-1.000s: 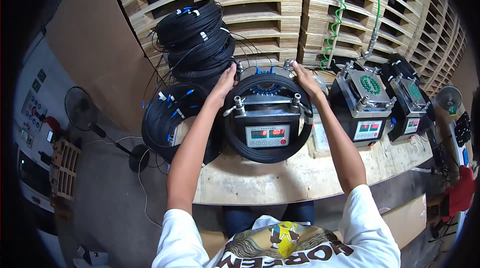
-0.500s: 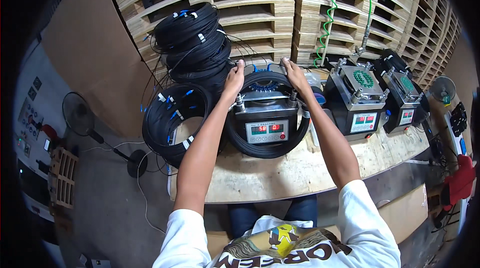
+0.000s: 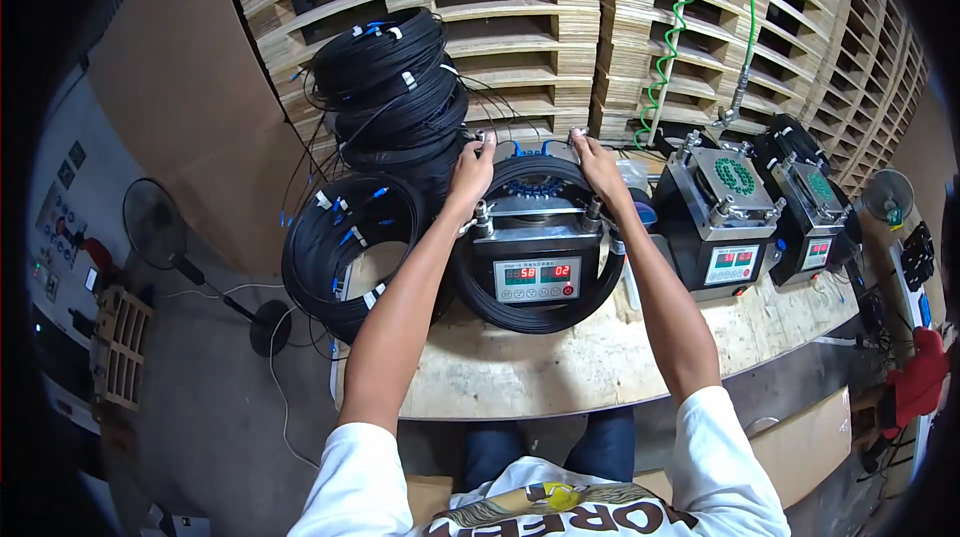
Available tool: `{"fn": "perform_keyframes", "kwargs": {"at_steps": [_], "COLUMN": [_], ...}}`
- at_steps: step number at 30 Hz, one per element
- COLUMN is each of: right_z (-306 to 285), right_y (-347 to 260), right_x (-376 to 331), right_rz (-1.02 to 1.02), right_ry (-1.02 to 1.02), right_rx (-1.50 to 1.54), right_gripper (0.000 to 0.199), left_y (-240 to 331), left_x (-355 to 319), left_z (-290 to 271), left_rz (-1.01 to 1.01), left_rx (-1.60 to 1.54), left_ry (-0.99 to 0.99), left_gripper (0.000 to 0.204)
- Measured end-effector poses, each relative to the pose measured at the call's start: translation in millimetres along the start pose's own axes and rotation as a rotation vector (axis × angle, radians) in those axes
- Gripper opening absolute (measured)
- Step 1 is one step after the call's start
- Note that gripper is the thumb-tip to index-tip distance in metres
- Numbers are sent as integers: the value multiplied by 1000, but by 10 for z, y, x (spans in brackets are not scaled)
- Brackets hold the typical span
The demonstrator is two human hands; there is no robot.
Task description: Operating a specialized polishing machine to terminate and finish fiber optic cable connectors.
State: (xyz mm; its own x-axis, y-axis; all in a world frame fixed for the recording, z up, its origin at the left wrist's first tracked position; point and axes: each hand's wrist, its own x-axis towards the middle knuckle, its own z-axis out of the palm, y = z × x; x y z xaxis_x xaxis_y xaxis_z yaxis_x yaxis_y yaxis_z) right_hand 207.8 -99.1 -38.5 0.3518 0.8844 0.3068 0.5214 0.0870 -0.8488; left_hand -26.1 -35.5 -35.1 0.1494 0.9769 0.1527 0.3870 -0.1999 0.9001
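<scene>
In front of me stands a black tabletop machine with a red-lit display panel (image 3: 537, 280), apparently a fibre connector polishing machine. A coil of black cable (image 3: 535, 323) hangs around its front, and a ring of blue connectors (image 3: 535, 187) sits on its top plate. My left hand (image 3: 472, 177) is closed around the rear left corner post, thumb on top. Likewise my right hand (image 3: 598, 173) closes on the rear right post; its fingers are partly hidden. Metal front posts (image 3: 484, 219) stand nearer me, below my wrists.
Stacked black cable coils (image 3: 395, 87) rise at the back left, beside a looser coil with blue connectors (image 3: 350, 247). Two similar machines (image 3: 728, 227) with green connector rings stand right. Behind are wooden pallets (image 3: 500, 17) and green spiral hoses (image 3: 663, 67). A fan (image 3: 155, 222) stands left.
Both hands stay on the rear posts with little movement. The digits on the display have changed. The whole view has shifted slightly.
</scene>
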Motion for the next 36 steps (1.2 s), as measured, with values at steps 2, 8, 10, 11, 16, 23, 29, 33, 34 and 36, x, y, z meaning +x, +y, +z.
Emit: {"fn": "perform_keyframes", "kwargs": {"at_steps": [2,8,10,11,16,23,29,33,34,36], "right_z": [-62,-49,-33,-13,-24,2,-24,48,37,17], "right_y": [-2,90,121,108,90,33,85,57,90,166], "right_x": [1,57,70,61,36,41,50,23,64,132], "right_rz": [42,16,-35,-39,-7,66,-4,-24,-53,-90], "right_ry": [11,-23,-53,-58,-100,-21,-17,-18,-21,-7], "right_rx": [-93,-107,-8,-8,45,-92,-33,-11,16,28], "right_gripper": [69,65,64,64,65,70,67,67,66,65], "left_y": [44,145,135,110,88,127,213,185,194,199], "left_x": [7,-45,-47,-43,-51,-53,-101,-118,-117,-120], "left_z": [22,3,-15,-32,-18,-43,-38,-85,-53,-12], "left_rz": [-18,-58,-72,-74,-43,-39,-87,-130,-119,-108], "left_rx": [-18,17,36,35,50,58,64,83,75,65], "left_ry": [-36,-54,-42,-35,-11,-37,-45,-51,-23,-2], "left_gripper": [80,85,86,86,91,93,94,93,91,89]}}
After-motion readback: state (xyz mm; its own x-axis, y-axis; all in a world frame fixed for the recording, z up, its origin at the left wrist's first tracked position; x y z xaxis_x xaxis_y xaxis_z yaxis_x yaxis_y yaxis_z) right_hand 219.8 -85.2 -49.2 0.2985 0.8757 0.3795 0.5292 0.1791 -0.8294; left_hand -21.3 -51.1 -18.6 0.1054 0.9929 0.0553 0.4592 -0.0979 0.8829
